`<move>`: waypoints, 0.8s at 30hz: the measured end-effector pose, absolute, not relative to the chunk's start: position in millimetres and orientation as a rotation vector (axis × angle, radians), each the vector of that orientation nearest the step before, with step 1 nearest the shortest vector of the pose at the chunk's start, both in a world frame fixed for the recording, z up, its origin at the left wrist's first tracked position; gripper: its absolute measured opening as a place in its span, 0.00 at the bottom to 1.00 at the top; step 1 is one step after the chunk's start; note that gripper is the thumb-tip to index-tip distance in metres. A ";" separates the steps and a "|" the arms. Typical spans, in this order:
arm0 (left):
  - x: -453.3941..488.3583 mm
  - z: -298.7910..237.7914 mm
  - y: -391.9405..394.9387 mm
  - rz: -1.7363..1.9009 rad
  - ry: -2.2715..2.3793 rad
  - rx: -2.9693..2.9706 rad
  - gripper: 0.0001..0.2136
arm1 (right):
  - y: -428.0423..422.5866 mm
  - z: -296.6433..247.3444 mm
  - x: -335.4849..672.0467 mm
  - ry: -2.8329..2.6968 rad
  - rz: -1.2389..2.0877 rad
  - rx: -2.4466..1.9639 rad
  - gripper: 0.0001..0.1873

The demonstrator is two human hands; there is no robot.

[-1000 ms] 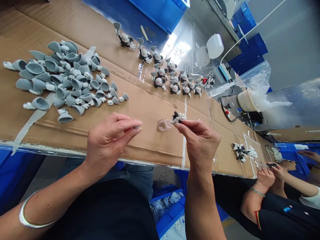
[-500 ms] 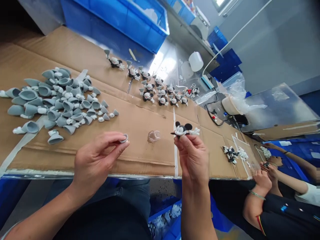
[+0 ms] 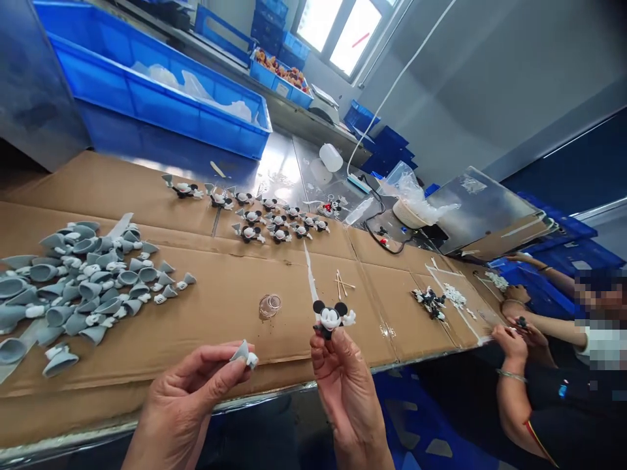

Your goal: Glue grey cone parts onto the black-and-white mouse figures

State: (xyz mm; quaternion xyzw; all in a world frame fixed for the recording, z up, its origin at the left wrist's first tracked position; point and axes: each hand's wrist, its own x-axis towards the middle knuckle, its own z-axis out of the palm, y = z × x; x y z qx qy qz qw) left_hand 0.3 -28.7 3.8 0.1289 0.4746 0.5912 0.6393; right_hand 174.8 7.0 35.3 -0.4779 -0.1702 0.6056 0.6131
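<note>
My left hand (image 3: 189, 395) pinches a small grey cone-shaped piece (image 3: 240, 351) with a white glove-like end between thumb and fingers. To its right, my right hand (image 3: 350, 391) grips a black-and-white mouse figurine (image 3: 330, 316) from below, face and round ears up, one white hand sticking out sideways. The two parts are apart, held near the table's front edge. Beyond them a small clear cup (image 3: 270, 305) stands on the cardboard. At the left lies a heap of similar grey pieces (image 3: 91, 281). Several mouse figurines (image 3: 279, 222) with grey pieces on them stand in rows behind.
Cotton swabs (image 3: 343, 284) lie on the cardboard (image 3: 215, 313) beyond my right hand. Black-and-white parts (image 3: 430, 302) and a white basket (image 3: 410, 213) are further right. A blue bin (image 3: 161, 98) stands at the back left. Another person's hands (image 3: 514, 339) work at the right.
The view has tilted up, so the table and both hands sit lower. The grey piece has turned, now showing its white end. The figurine has moved slightly left in view, still in my right hand.
</note>
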 end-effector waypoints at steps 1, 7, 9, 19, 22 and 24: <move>1.8 6.2 -29.2 1.336 1.067 0.260 0.16 | 3.6 35.7 173.3 -0.399 1.398 -1.095 0.18; 8.3 9.9 -35.2 1.331 1.021 0.156 0.14 | -22.9 33.6 153.0 -0.474 1.308 -1.092 0.15; 9.7 6.8 -37.3 1.351 1.019 0.153 0.14 | -28.7 32.2 145.5 -0.471 1.311 -1.105 0.17; 12.6 2.3 -45.1 1.484 1.091 0.199 0.15 | -37.4 31.4 133.1 -0.509 1.301 -1.150 0.16; 14.6 8.8 -46.3 1.509 1.132 0.172 0.15 | -39.6 29.0 130.9 -0.562 1.243 -1.154 0.14; 16.1 12.7 -47.3 1.536 1.170 0.200 0.15 | -41.1 28.1 129.2 -0.602 1.173 -1.149 0.13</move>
